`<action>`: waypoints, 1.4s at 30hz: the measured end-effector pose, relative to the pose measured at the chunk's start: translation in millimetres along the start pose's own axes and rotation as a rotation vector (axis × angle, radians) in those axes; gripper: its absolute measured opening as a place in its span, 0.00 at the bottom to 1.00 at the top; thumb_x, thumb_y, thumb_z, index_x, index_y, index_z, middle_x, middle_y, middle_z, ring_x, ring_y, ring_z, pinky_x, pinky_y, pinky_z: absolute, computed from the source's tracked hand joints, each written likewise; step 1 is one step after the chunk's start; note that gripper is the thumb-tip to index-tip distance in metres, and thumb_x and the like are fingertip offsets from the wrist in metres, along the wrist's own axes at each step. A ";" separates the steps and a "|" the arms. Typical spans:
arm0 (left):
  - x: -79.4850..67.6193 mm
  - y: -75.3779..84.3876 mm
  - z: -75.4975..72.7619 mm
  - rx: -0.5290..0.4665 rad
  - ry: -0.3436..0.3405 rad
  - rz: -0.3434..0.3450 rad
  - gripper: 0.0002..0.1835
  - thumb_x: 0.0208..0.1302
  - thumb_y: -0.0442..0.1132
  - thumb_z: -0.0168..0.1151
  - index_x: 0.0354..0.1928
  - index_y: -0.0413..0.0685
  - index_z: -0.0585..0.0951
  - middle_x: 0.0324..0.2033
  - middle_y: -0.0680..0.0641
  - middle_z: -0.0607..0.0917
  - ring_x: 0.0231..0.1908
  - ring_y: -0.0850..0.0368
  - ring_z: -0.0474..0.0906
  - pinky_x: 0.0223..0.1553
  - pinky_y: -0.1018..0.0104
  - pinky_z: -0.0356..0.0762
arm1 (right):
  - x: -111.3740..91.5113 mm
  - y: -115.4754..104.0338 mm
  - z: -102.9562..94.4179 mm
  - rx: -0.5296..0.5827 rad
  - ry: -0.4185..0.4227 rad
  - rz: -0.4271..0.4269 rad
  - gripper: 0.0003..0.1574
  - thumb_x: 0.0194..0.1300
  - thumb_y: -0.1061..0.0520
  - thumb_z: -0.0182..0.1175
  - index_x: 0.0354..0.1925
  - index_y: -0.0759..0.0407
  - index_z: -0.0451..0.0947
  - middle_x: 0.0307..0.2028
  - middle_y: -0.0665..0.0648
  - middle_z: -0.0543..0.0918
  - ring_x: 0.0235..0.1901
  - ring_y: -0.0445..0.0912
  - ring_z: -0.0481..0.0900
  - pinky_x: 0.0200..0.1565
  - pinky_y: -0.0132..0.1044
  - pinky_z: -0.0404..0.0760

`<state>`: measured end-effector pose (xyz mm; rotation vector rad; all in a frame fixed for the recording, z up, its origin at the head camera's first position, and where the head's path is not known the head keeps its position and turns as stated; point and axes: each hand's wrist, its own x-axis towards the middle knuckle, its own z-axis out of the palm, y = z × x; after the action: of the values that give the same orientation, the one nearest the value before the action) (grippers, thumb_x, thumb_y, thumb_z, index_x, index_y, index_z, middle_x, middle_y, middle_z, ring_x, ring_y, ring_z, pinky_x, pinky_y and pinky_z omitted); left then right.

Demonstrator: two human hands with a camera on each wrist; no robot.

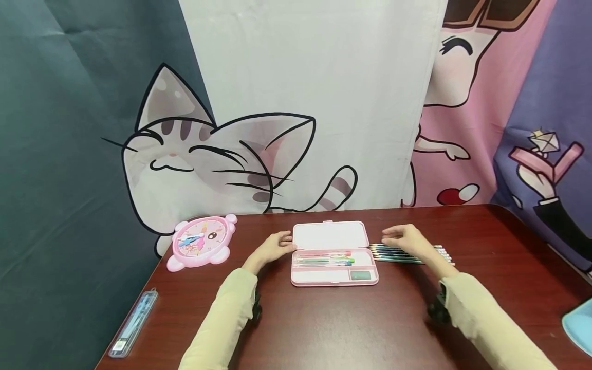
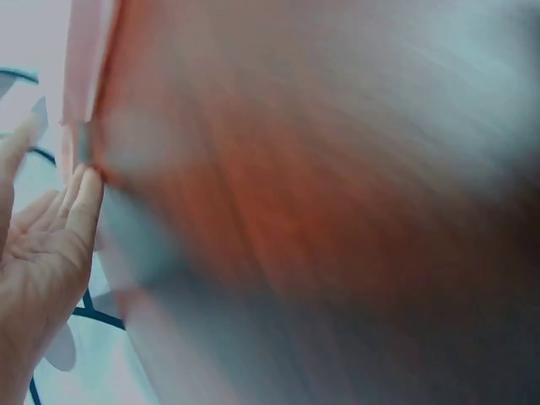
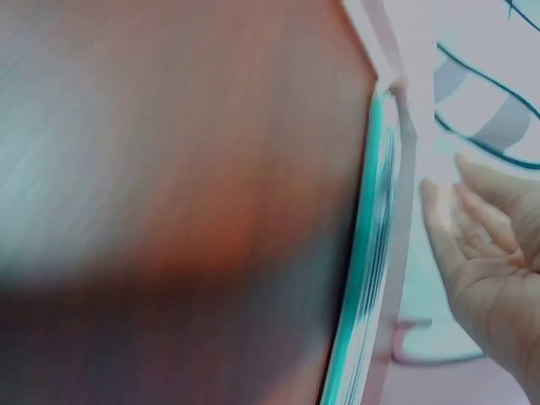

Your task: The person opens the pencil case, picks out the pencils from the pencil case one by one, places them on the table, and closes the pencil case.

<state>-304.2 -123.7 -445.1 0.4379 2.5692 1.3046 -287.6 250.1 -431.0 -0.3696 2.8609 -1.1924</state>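
An unfolded pink pencil case lies on the table, its lid tipped back. Several pens fill its upper compartment, and a grey-green block sits at the lower right. My left hand is at the case's left side, fingers extended at its edge near the hinge; in the left wrist view the fingertips appear to touch it. A row of several pencils lies right of the case. My right hand hovers over them with loosely bent fingers, holding nothing; the right wrist view shows it apart from the pencils.
A pink animal-shaped clock lies at the back left. Near the left edge is a slim clear case with blue contents. A light-blue object shows at the right edge. Printed curtains hang behind the brown table.
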 end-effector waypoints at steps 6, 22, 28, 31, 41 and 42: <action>35.1 -36.3 9.8 -0.216 0.043 -0.105 0.29 0.55 0.31 0.62 0.59 0.30 0.67 0.46 0.35 0.81 0.44 0.52 0.80 0.45 0.64 0.78 | 23.1 -17.3 19.6 0.116 -0.097 0.184 0.26 0.58 0.62 0.60 0.51 0.79 0.70 0.42 0.73 0.81 0.36 0.48 0.82 0.41 0.42 0.81; 193.1 -254.5 47.4 -0.255 0.184 -0.013 0.27 0.31 0.38 0.79 0.38 0.53 0.76 0.33 0.49 0.83 0.34 0.57 0.83 0.33 0.64 0.81 | 22.3 -39.1 24.7 0.571 0.010 0.342 0.49 0.65 0.35 0.45 0.63 0.77 0.55 0.57 0.76 0.68 0.45 0.46 0.79 0.52 0.42 0.75; 90.2 -109.2 24.9 -0.226 0.215 0.025 0.18 0.38 0.26 0.73 0.31 0.43 0.74 0.28 0.45 0.86 0.31 0.59 0.83 0.30 0.67 0.80 | 14.3 -47.3 22.3 0.609 0.054 0.380 0.53 0.61 0.31 0.47 0.61 0.76 0.57 0.48 0.69 0.74 0.38 0.40 0.80 0.53 0.44 0.74; 34.7 -28.5 14.4 -0.206 0.243 -0.015 0.15 0.40 0.21 0.68 0.28 0.37 0.73 0.30 0.39 0.85 0.34 0.54 0.83 0.32 0.67 0.79 | 9.6 -46.0 19.3 0.589 0.019 0.356 0.51 0.62 0.34 0.49 0.61 0.76 0.56 0.47 0.66 0.73 0.40 0.40 0.79 0.54 0.43 0.74; -32.6 27.1 -5.2 -0.239 -0.248 -0.104 0.34 0.68 0.48 0.47 0.69 0.39 0.51 0.67 0.36 0.57 0.66 0.44 0.57 0.64 0.51 0.59 | -17.5 -22.7 9.9 0.230 -0.252 0.014 0.39 0.63 0.47 0.55 0.64 0.67 0.59 0.62 0.68 0.66 0.62 0.59 0.65 0.60 0.53 0.65; -32.9 23.1 -4.8 -0.202 -0.269 -0.096 0.36 0.67 0.50 0.48 0.69 0.39 0.50 0.67 0.36 0.56 0.66 0.44 0.56 0.65 0.51 0.58 | -19.7 -22.0 10.6 0.169 -0.267 -0.024 0.41 0.62 0.46 0.57 0.64 0.67 0.59 0.62 0.68 0.67 0.62 0.60 0.64 0.60 0.54 0.65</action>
<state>-271.5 -126.3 -421.4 0.4140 2.1884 1.3520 -262.7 232.1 -424.4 -0.5142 2.5186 -1.2692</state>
